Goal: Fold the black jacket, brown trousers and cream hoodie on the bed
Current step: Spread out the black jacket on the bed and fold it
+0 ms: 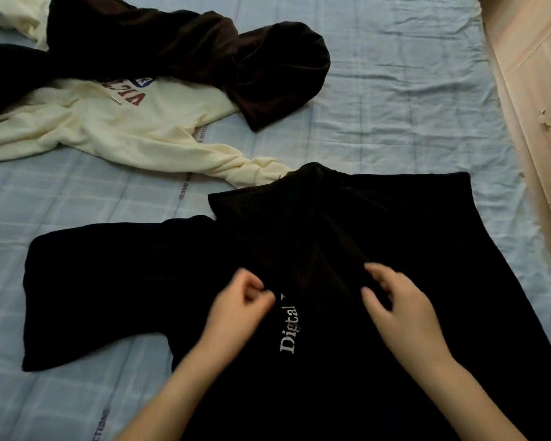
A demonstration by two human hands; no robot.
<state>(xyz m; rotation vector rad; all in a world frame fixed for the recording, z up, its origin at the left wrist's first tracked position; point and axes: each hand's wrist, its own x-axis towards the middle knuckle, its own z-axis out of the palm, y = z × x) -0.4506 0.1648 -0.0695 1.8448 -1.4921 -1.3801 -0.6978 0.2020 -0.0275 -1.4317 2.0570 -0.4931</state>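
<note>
Bare bed [395, 74] sheet lay open from 12 to 2 o'clock and at 8 o'clock. Cream hoodie [115, 128] and brown trousers [178, 43] blocked 10 to 11. Wooden panel [531, 90] walled off 3 o'clock. Black jacket [379, 224] covered centre.

The bed [395, 90], under a pale blue checked sheet, carries the black jacket [347, 233], cream hoodie [134, 128] and brown trousers [204, 49].

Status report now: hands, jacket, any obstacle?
Left hand and right hand over black jacket, grip unclear. Cream hoodie cuff touches collar.
</note>
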